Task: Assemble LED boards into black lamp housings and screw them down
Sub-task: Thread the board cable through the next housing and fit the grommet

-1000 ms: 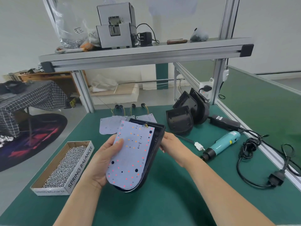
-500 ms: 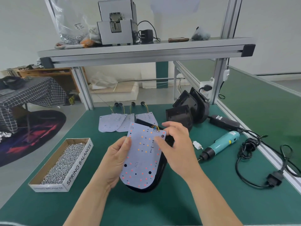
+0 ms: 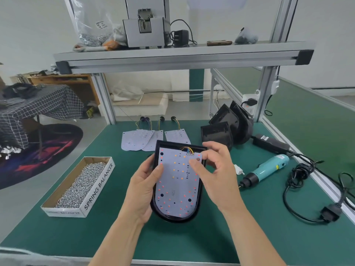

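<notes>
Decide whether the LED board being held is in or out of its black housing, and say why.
In. The LED board lies flat within the black housing, whose rim shows around its edges.

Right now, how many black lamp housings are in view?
4. One black lamp housing, LED board inside, gripped by left hand and right hand; three more nested, leaning at the green mat's right rear. Others may hide behind that stack.
</notes>
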{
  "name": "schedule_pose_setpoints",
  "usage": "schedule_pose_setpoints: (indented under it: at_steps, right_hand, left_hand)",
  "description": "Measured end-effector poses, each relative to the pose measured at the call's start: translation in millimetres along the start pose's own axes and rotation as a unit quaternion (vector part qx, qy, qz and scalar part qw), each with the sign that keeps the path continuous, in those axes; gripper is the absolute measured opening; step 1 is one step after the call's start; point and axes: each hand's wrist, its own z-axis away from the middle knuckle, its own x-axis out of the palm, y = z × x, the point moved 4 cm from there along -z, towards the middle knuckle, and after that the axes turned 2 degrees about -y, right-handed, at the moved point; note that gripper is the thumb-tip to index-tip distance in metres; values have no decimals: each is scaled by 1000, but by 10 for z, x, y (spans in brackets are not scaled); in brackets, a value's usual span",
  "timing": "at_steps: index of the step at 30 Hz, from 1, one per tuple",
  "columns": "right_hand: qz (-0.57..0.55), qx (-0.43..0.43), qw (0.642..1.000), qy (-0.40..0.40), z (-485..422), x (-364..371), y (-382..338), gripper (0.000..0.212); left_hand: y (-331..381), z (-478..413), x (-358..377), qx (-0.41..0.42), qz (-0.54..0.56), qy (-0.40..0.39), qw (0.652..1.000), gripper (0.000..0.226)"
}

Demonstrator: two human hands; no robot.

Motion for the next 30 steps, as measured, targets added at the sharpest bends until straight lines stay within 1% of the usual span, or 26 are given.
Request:
schedule_pose_setpoints:
  at_steps: [1,3,4,5,7,10,14,16,18,20,21,23,24,25,26,27,28,30]
  right_hand:
    - [17,-17,1000,7,30,-5,-30,12]
    - [7,-36,999,20,101,17,-46,37]
    - [-17,-26,999,24,123,24,-38,49]
    - [-44,-8,999,23,130,31,-34,54]
    - [-71,16,997,11,120,40,-14,51]
    - [-80,28,996,-4,132,60,6,49]
    - [-79,51,995,-36,129,108,39,50]
    - [-84,73,993,-48,88,105,41,45]
    - [-103,82,989,-70,60,106,50,36]
    - [-175,99,975,-97,15,106,58,20]
    - [-234,117,960,-101,-22,92,69,18]
    - [-316,151,929,-121,-90,46,107,34]
    - [-315,153,923,-159,-97,47,101,42]
    - [-284,141,924,-213,-81,76,82,48]
    - [-240,122,924,-272,-48,128,68,51]
    - [-198,112,922,-315,-7,187,34,50]
    - [-168,109,922,-332,11,229,11,49]
    - [-117,96,939,-310,-12,270,48,47]
  left_hand:
    - [-15,14,6,-6,6,2,1000,40]
    - [-38,32,6,-9,9,5,1000,36]
    - [-44,33,-3,-7,7,5,1000,38]
    - [-49,32,-15,-4,5,5,1000,40]
    - [-47,34,-46,0,0,-3,1000,45]
    - [-13,24,-41,-10,-15,-32,999,51]
    - [67,-7,-9,-13,-39,-38,998,48]
    - [91,-13,-5,-11,-42,-35,998,48]
    - [113,-15,2,-7,-39,-31,999,47]
    - [134,-8,13,-9,-32,-32,999,45]
    - [142,0,23,-14,-24,-40,999,44]
    - [154,27,68,-28,-18,-71,997,44]
    - [152,44,97,-37,-21,-88,995,46]
    - [144,60,127,-45,-25,-102,993,49]
    - [134,69,152,-53,-26,-112,992,51]
    - [125,74,173,-61,-23,-116,991,52]
    - [120,76,184,-67,-19,-116,991,52]
    - [123,73,172,-73,-5,-109,991,50]
